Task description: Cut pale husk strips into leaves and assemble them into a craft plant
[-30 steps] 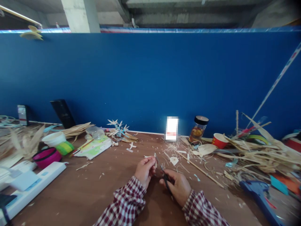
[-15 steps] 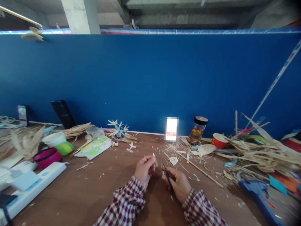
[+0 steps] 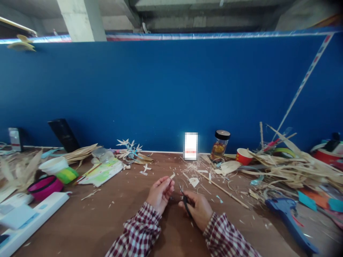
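Observation:
Low over the brown table (image 3: 93, 221), my left hand (image 3: 160, 192) pinches a small pale straw strip (image 3: 172, 176) between thumb and fingers; the strip pokes up and to the right. Close beside it, my right hand (image 3: 197, 208) is wrapped round small black scissors (image 3: 184, 198), whose blades point up toward the strip with a small gap between them. Both wrists wear red-and-white checked sleeves. Straw clippings lie scattered on the table just beyond my hands.
A heap of straw stalks (image 3: 292, 169) and a blue glue gun (image 3: 288, 214) lie right. A red paper cup (image 3: 243, 156) and a jar (image 3: 219, 144) stand behind. Left are a white power strip (image 3: 32, 221), pink bowl (image 3: 44, 186), white cup (image 3: 53, 165). A blue wall (image 3: 171, 92) closes the back.
The scissors have drawn away from the strip, which my left hand has tilted to the right. The camera has shifted a little to the right.

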Motion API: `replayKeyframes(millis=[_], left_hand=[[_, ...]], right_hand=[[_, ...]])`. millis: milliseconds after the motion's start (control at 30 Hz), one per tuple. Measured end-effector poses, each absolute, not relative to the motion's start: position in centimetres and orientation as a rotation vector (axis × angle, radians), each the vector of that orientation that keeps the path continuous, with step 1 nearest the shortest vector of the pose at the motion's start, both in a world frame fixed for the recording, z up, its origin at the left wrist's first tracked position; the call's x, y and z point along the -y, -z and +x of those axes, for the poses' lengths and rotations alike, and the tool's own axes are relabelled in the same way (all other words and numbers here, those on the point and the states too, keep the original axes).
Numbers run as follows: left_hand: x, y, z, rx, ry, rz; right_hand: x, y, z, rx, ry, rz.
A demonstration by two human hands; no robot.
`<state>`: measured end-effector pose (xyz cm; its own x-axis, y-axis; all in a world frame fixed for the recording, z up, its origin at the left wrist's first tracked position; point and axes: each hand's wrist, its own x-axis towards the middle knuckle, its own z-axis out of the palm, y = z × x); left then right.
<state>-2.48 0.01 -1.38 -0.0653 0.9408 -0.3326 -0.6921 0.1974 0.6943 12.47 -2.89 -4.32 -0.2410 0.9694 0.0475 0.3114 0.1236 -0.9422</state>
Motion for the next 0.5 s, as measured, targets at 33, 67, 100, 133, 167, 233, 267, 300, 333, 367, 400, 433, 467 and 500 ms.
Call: replayKeyframes(millis=[33,67,100,133,167,233,267,300,333,367,400,433,467,500], left_hand=[[0.0,1.4,-2.4,-0.903,-1.387,0.358],[0.0,1.5,-2.3,-0.917,-1.392,0.371],[0.1,1.7,-2.2,-0.933,-1.396,0.397],[0.1,1.8,-2.2,-0.953,-1.403,0.437],[0.1,2.0,-2.1,-0.977,-1.414,0.489],[0.1,2.3,-2.1,-1.04,-1.426,0.632],[0.1,2.4,-2.1,-1.073,-1.424,0.725],[0.0,2.5,-2.2,-1.104,-1.421,0.826],[0.0,2.5,-2.3,-1.132,-1.417,0.931],[0.0,2.5,-2.4,-1.155,-1.412,1.034],[0.0,2.5,-2.4,-1.174,-1.403,1.128],[0.1,2.4,-2.5,-1.193,-1.394,1.207],[0.1,2.4,-2.5,-1.207,-1.378,1.265],[0.2,2.3,-2.4,-1.213,-1.358,1.29]], right_hand=[[2.9,4.3,12.5,1.705,-1.081,-1.279],[2.9,4.3,12.5,1.731,-1.034,-1.295],[2.9,4.3,12.6,1.747,-1.005,-1.304],[3.0,4.3,12.6,1.755,-0.997,-1.304],[3.0,4.3,12.6,1.756,-1.01,-1.302],[3.0,4.4,12.6,1.75,-1.04,-1.29],[2.9,4.5,12.6,1.75,-1.041,-1.286],[2.9,4.5,12.6,1.751,-1.031,-1.287],[2.9,4.5,12.6,1.753,-1.014,-1.294],[2.9,4.6,12.6,1.758,-0.998,-1.301],[2.9,4.6,12.6,1.763,-0.987,-1.304],[2.8,4.6,12.6,1.767,-0.983,-1.302],[2.8,4.5,12.6,1.768,-0.985,-1.292],[2.8,4.5,12.6,1.768,-0.989,-1.277]])
